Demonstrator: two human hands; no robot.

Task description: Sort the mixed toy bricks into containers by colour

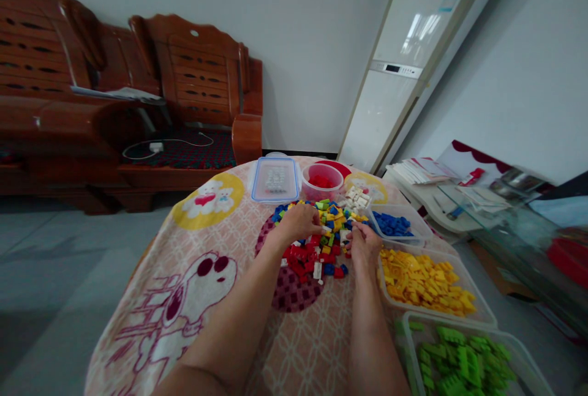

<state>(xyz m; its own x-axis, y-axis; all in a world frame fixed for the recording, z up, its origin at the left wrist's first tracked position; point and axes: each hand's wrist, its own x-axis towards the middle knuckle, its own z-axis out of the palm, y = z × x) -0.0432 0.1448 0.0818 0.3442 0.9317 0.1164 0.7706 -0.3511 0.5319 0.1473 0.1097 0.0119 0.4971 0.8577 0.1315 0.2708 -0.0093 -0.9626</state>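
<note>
A mixed pile of toy building bricks (316, 255) in red, yellow, blue, green and white lies on the cloth-covered table. My left hand (299, 223) reaches over its left side, fingers curled together, with a small white brick (325, 230) at the fingertips. At the pile's right edge is my right hand (366, 243), thumb and fingers closed; what they pinch is too small to make out. Another white brick (344, 235) shows just left of those fingers. White bricks (357, 199) form a separate heap behind my right hand.
Clear tubs hold blue bricks (392, 224), yellow bricks (425, 280) and green bricks (463, 362) along the right. A round tub (322, 177) with red bricks and a blue-rimmed lidded box (275, 180) stand at the back. Wooden chairs (197, 71) are beyond the table (303, 347).
</note>
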